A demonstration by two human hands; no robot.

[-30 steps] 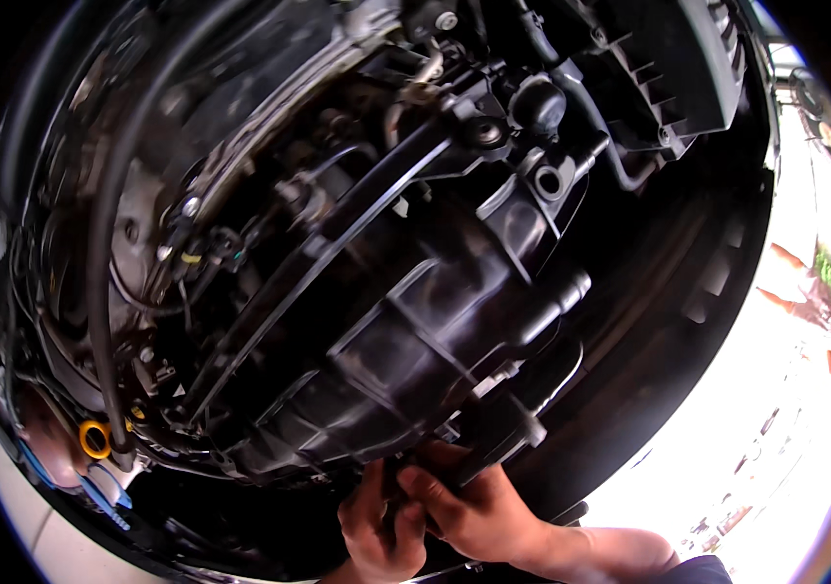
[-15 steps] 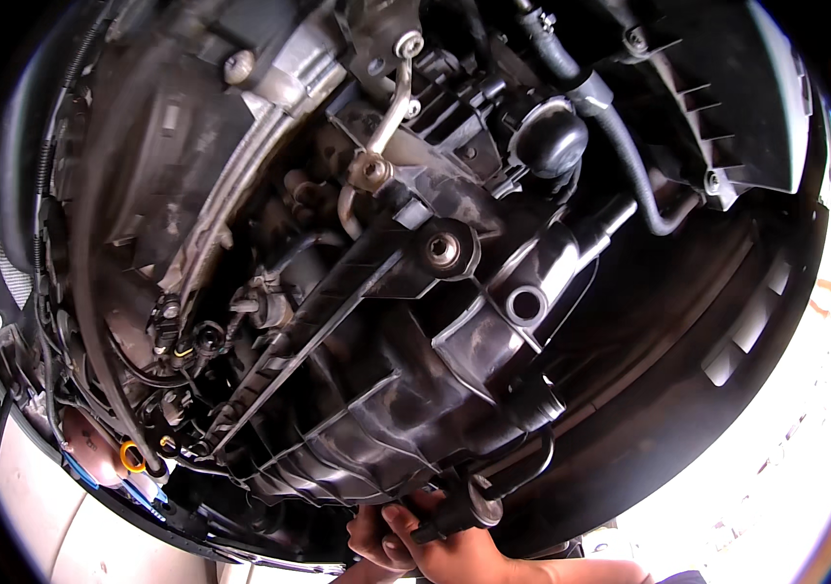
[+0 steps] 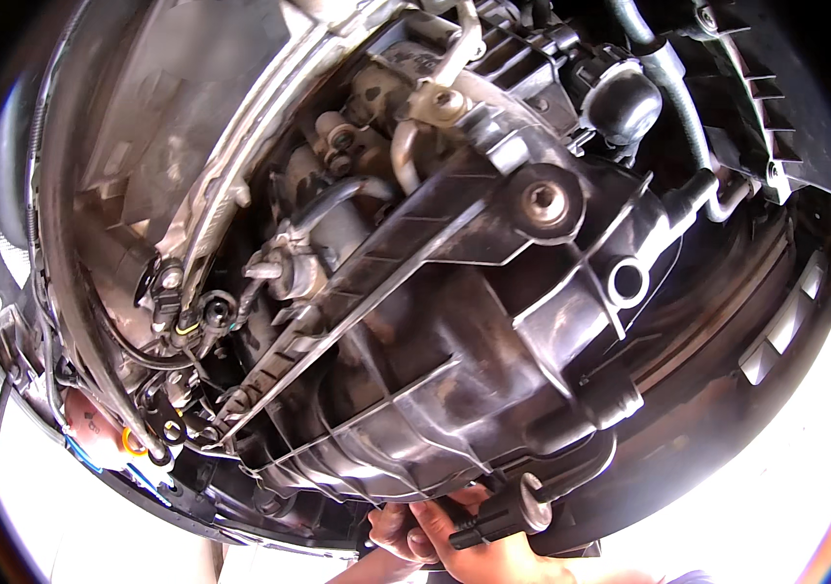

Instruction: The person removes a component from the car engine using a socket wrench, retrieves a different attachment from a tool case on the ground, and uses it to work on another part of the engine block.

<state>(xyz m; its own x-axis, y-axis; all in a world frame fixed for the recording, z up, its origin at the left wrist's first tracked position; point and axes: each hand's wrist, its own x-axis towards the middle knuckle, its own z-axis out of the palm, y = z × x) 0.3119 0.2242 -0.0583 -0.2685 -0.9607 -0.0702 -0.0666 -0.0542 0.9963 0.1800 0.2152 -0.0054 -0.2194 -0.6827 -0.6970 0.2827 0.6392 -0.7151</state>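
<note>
Both my hands are together at the lower edge of a large ribbed black plastic intake manifold [image 3: 406, 389]. My left hand [image 3: 396, 535] is closed, its fingers curled against the manifold's underside. Beside it my right hand [image 3: 479, 553] is closed too, thumb bent toward the left hand. Whatever the fingers grip is hidden under the manifold. A black cylindrical valve [image 3: 508, 521] with a round disc end and a thin bent hose lies across the front of my right hand. I cannot tell whether that hand holds it.
A bolted black arm [image 3: 396, 258] runs diagonally over the manifold. Cables and connectors [image 3: 182, 311] crowd the left side, near a yellow ring [image 3: 134, 442]. Upper right are a black round-capped part [image 3: 622, 102] and a grey hose [image 3: 683, 102]. A dark curved panel [image 3: 717, 389] borders the right.
My view has shifted, so the engine parts look larger and the manifold's upper part sits farther right. Both hands stay closed at the manifold's lower edge, appearing slightly farther right.
</note>
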